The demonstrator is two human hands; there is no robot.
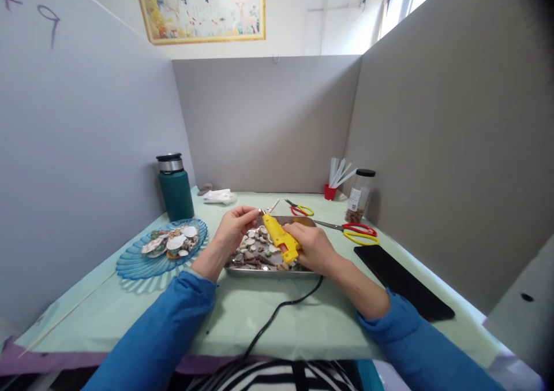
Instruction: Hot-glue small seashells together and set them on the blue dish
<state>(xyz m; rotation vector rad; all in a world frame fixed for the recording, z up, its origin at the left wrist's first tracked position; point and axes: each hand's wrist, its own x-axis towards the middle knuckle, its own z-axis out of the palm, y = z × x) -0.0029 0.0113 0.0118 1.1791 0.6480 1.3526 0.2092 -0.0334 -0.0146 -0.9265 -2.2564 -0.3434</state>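
Observation:
My right hand (pixel 318 248) is wrapped round a yellow hot glue gun (pixel 279 238), its nozzle pointing up and to the left. At that nozzle my left hand (pixel 236 229) pinches something small and pale, perhaps a shell, too small to make out. Below both hands lies a metal tray (pixel 268 273) holding many small shells and pebbles (pixel 251 246). A black cord (pixel 281 305) runs from near the tray to the table's front edge. To the left of my left hand, a blue scalloped glass plate (pixel 130 262) bears a cluster of shells (pixel 175 242).
A green bottle (pixel 175 192) stands behind the plate. Scissors (pixel 359 233) and a smaller pair (pixel 302 209) lie beyond the tray. At right are a jar (pixel 359 197), a red cup (pixel 330 192) of glue sticks and a black slab (pixel 402 281). Grey partitions (pixel 268 119) enclose the table.

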